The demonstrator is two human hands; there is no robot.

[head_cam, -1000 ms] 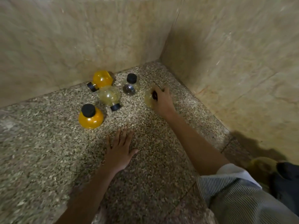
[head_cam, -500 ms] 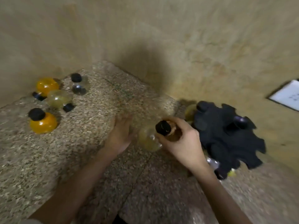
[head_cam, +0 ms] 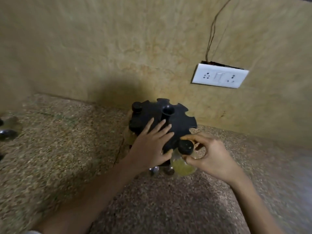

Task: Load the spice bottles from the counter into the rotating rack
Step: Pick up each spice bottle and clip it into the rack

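You're over a speckled granite desk (head_cam: 67,149), brown and beige flecks, running back to a mottled yellow-tan wall (head_cam: 118,48). High on the right of that wall sits a white socket plate (head_cam: 219,76), with thin wires (head_cam: 213,31) climbing away from its top edge. Way out at the left edge of the desk, blurred loose bottles (head_cam: 8,130) lie well apart from your hands. Now the rack (head_cam: 184,120): black, round, its rim cut into notches, a hollow post (head_cam: 168,112) rising from the middle, standing at the far side of the desk just beside the wall. Dark bottle tops (head_cam: 137,106) show in the notches on its left side. Your left hand (head_cam: 152,146) lies flat on the rack's top, fingers straight and spread, gripping nothing. Your right hand (head_cam: 211,157) is curled round the spice bottle (head_cam: 182,166) at the rack's near right rim, thumb and fingers pinching up by the neck. It's a clear, round-bellied bottle, yellowish-green contents low inside, with a black screw cap (head_cam: 185,146) right against a notch in the rim. Whether it's seated in that notch, I can't tell.
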